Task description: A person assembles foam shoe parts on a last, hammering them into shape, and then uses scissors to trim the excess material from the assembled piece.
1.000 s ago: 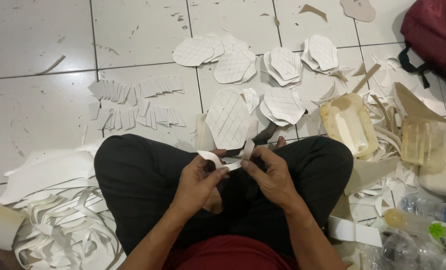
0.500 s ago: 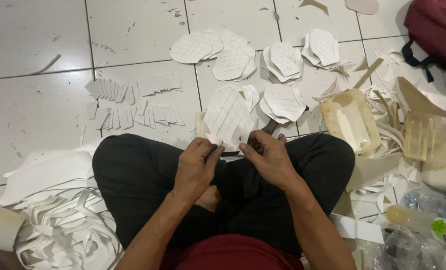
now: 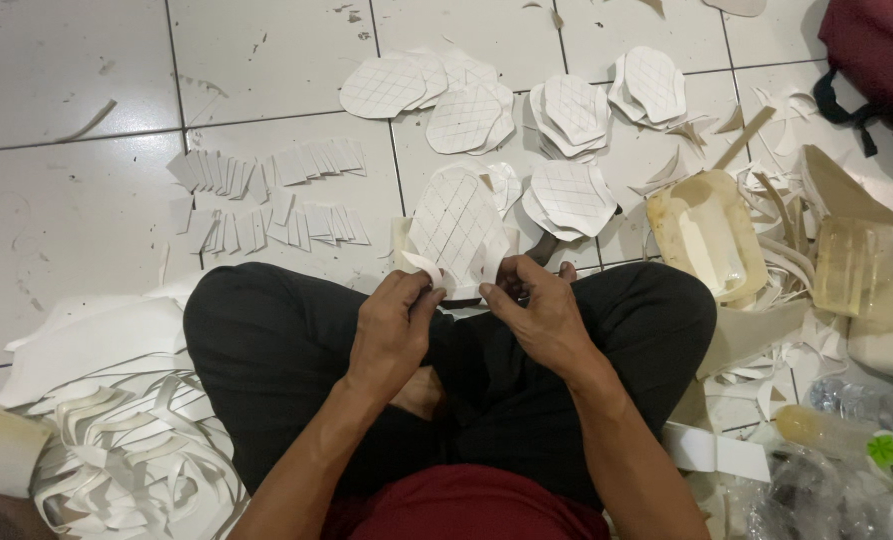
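A person sitting cross-legged on a white tiled floor (image 3: 87, 220) grips one white, rounded, quilted cut-out piece (image 3: 455, 225) with both hands, the left hand (image 3: 392, 325) pinching its near-left edge and the right hand (image 3: 537, 315) closed on its near-right edge, just beyond the knees of the black trousers (image 3: 267, 360). The piece is pale, shaped like a shoe tongue, crossed by a diamond grid of stitched lines, with its near edge curled up between the fingers. Farther off lie about five small stacks of like quilted pieces (image 3: 572, 110), spread across the tiles. To the far left, two rows of small white rectangular strips (image 3: 267, 195) lie overlapping; their number cannot be told. At the near left sits a heap of white cut-out offcuts (image 3: 127, 460). To the right stand two yellowish translucent plastic containers (image 3: 712, 240); the nearer holds a pale flat thing, the other's contents cannot be made out. Two clear plastic bottles (image 3: 857, 405) lie at the near right, and a dark red bag (image 3: 882, 50) sits far right.
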